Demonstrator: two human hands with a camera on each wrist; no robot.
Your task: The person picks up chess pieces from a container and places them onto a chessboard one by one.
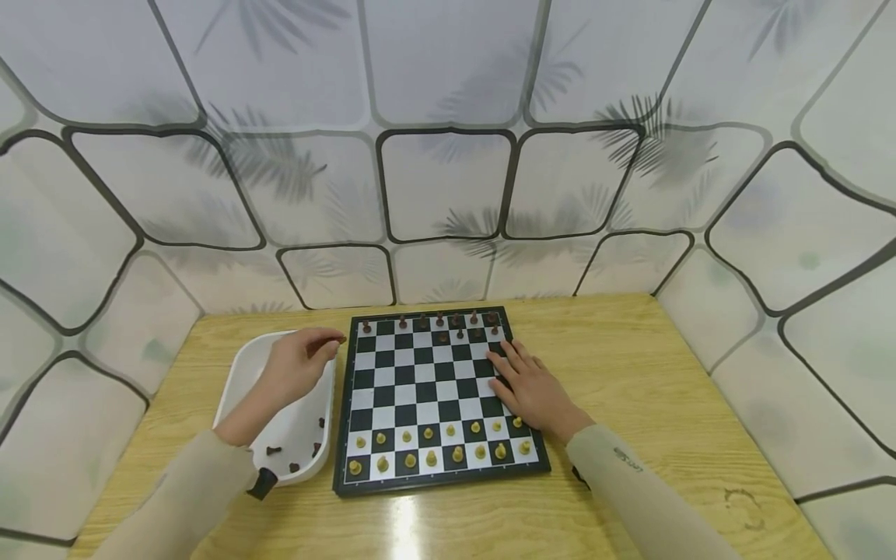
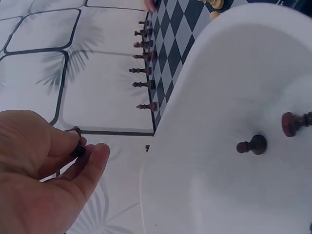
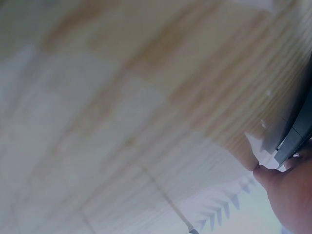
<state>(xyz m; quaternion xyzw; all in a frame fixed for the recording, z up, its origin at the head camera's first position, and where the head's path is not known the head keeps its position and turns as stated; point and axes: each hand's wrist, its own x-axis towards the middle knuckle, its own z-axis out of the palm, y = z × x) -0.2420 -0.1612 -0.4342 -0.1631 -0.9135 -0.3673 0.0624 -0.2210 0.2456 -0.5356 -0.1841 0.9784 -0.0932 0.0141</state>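
Observation:
A dark red chess piece (image 2: 77, 142) is pinched between the thumb and fingers of my left hand (image 1: 297, 364), above the far right rim of a white tub (image 1: 238, 365). Just right of it lies a black-and-white chessboard (image 1: 404, 375). My right hand (image 1: 537, 391) rests on the board's right edge, its fingers extended over the squares. Dark red pieces (image 1: 439, 320) stand along the far row, and a few smaller ones (image 1: 460, 334) stand before them at the right. Yellow pieces (image 1: 431, 457) fill two rows on the near side.
Several dark red pieces lie in the tub, among them a pawn (image 2: 253, 145) on its side. Tub and board stand on a wooden table (image 1: 616, 342). Behind the table rises a wall (image 1: 448, 187) with a stone-and-leaf pattern.

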